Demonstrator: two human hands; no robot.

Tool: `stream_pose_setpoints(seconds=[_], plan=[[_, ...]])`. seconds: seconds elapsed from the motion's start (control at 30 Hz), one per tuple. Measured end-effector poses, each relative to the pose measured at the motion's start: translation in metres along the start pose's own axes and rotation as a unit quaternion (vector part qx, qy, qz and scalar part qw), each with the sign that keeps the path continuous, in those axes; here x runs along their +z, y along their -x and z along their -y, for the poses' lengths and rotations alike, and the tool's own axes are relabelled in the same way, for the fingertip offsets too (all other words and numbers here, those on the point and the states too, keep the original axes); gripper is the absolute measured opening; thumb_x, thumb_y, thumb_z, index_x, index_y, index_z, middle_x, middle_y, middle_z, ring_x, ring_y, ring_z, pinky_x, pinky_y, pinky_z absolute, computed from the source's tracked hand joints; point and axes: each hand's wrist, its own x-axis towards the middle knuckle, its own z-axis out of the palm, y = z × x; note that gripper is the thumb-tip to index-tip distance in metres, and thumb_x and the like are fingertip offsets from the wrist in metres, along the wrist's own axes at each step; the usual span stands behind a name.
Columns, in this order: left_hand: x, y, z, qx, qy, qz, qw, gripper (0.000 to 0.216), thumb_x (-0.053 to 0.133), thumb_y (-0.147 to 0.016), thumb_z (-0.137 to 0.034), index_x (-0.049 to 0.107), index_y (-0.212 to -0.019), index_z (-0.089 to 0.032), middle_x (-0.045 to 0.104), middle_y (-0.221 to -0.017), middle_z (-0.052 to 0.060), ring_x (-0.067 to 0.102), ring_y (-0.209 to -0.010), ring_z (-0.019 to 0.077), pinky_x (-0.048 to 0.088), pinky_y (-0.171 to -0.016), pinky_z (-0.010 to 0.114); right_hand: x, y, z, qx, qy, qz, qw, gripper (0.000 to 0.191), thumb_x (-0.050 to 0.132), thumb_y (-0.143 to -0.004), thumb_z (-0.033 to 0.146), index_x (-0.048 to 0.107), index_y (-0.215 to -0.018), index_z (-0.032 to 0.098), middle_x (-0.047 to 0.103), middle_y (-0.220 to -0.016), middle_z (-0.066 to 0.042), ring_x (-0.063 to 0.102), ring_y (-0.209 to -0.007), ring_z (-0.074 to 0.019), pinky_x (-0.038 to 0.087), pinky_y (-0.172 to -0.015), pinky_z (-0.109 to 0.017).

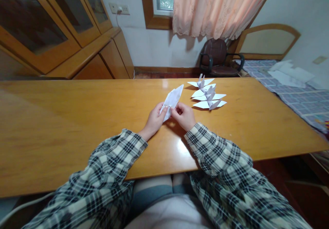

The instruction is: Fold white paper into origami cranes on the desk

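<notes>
Both hands hold a folded sheet of white paper (174, 96) above the table. It is narrow and pointed, its tip slanting up and to the right. My left hand (155, 118) grips its lower left side, thumb laid on top. At the lower right edge, my right hand (185, 115) pinches the paper between thumb and fingers; part of that grip is hidden behind the hand. Several white paper cranes (209, 104) stand in a row on the table, beyond and to the right of my right hand, wings spread.
The wooden table (77, 126) stretches wide to both sides. Past its far edge are a brown armchair (216, 56) and a pink curtain (213, 10). A wooden cabinet (87, 59) stands at the left. On the right, a bed (290, 81) with a checked cover carries white sheets.
</notes>
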Motion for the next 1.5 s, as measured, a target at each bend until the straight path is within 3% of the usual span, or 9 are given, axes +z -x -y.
stream_pose_setpoints(seconds=[0.27, 0.47, 0.67, 1.0, 1.5], plan=[[-0.002, 0.004, -0.012, 0.043, -0.113, -0.032, 0.992, 0.031, 0.051, -0.094, -0.035, 0.069, -0.108, -0.014, 0.075, -0.097, 0.006, 0.068, -0.088, 0.0188, 0.052, -0.078, 0.027, 0.005, 0.003, 0.001, 0.004, 0.008, 0.014, 1.0, 0.036, 0.051, -0.087, 0.039, 0.05, -0.057, 0.019, 0.048, -0.053, 0.003, 0.041, -0.051, -0.0103, 0.027, -0.052, -0.025], [-0.006, 0.004, -0.006, 0.138, -0.193, -0.013, 0.971, 0.031, 0.049, -0.096, -0.028, 0.069, -0.116, -0.016, 0.075, -0.107, 0.008, 0.071, -0.094, 0.0193, 0.054, -0.087, 0.029, 0.007, 0.005, 0.001, -0.006, -0.005, 0.006, 1.0, 0.036, 0.05, -0.089, 0.04, 0.051, -0.06, 0.019, 0.049, -0.056, 0.002, 0.044, -0.053, -0.0114, 0.03, -0.053, -0.026], [-0.008, 0.004, -0.007, 0.213, -0.236, 0.015, 0.948, 0.038, 0.044, -0.098, -0.022, 0.06, -0.133, -0.019, 0.07, -0.123, 0.009, 0.069, -0.106, 0.0188, 0.054, -0.096, 0.032, 0.008, 0.004, -0.001, -0.015, -0.004, -0.001, 1.0, 0.033, 0.047, -0.093, 0.038, 0.055, -0.066, 0.019, 0.054, -0.062, 0.001, 0.048, -0.057, -0.0127, 0.035, -0.057, -0.026], [-0.004, 0.007, -0.015, 0.262, -0.239, 0.052, 0.934, 0.046, 0.038, -0.102, -0.023, 0.043, -0.146, -0.014, 0.053, -0.145, 0.015, 0.051, -0.134, 0.0205, 0.043, -0.113, 0.039, 0.004, 0.006, -0.005, -0.028, 0.017, 0.016, 0.999, 0.048, 0.03, -0.1, 0.047, 0.058, -0.073, 0.02, 0.064, -0.073, -0.006, 0.058, -0.068, -0.0174, 0.043, -0.067, -0.03], [-0.006, 0.003, -0.012, 0.274, -0.25, 0.032, 0.928, 0.041, 0.038, -0.102, -0.025, 0.049, -0.141, -0.018, 0.057, -0.141, 0.013, 0.054, -0.131, 0.0209, 0.047, -0.11, 0.044, 0.002, 0.006, -0.004, -0.014, 0.098, 0.055, 0.994, 0.057, 0.027, -0.102, 0.047, 0.059, -0.064, 0.019, 0.064, -0.07, -0.007, 0.059, -0.068, -0.0173, 0.04, -0.068, -0.03]])
